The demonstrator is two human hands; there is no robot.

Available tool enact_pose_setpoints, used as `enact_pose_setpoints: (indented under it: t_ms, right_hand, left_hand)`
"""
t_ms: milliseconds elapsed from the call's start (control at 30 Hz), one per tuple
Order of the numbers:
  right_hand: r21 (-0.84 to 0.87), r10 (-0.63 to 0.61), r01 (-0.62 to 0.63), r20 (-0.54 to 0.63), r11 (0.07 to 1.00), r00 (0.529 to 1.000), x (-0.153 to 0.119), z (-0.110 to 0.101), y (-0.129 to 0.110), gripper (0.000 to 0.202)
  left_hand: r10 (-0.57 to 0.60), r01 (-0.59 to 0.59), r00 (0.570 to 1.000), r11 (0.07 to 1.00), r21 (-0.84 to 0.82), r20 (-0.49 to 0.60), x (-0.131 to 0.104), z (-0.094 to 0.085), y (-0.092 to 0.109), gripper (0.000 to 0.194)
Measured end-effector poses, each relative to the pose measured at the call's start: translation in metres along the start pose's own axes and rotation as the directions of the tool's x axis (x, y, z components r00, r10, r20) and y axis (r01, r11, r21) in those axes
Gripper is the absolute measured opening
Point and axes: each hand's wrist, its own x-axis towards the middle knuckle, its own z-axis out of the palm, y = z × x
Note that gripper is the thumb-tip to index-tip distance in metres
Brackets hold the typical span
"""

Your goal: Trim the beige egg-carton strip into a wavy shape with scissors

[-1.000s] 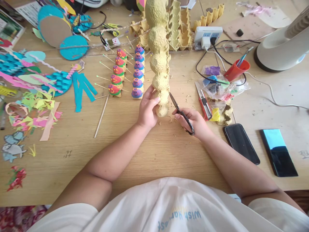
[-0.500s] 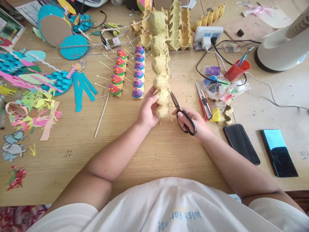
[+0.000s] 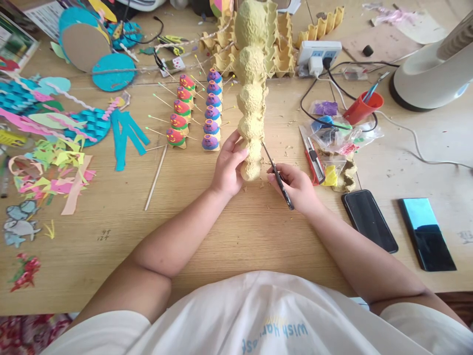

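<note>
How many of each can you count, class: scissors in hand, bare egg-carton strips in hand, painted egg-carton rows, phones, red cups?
Scissors in right hand: 1
Bare egg-carton strip in left hand: 1
Painted rows, red-and-green row and purple-and-blue row: 2
Phones, left phone and right phone: 2
Red cup: 1
Total: 7

black phone (image 3: 369,220) beside second phone (image 3: 426,236) | red cup (image 3: 357,111) near white power strip (image 3: 320,48) | thin pale stick (image 3: 155,178)

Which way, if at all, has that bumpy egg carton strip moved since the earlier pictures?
Yes: the egg carton strip has shifted slightly right, widening its gap from the purple egg-cup row, which has stayed put.
</note>
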Motion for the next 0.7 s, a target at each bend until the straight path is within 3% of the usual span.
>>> enact_pose_setpoints:
  t_ms: [400,700]
  right_hand:
    - [-0.062,0.004,-0.004,0.004,0.998,1.0,-0.001,-0.001,-0.004,0.041]
    - [-0.086,0.028,-0.026,0.022,0.996,0.999,0.003,-0.004,-0.004,0.045]
  left_hand:
    - [-0.058,0.058,0.998,0.998,-0.025,0.015,0.002,-0.005,-0.003,0.057]
    - [-0.148,0.141,0.986,0.987,-0.081,-0.084,-0.001,0.008,0.009,0.048]
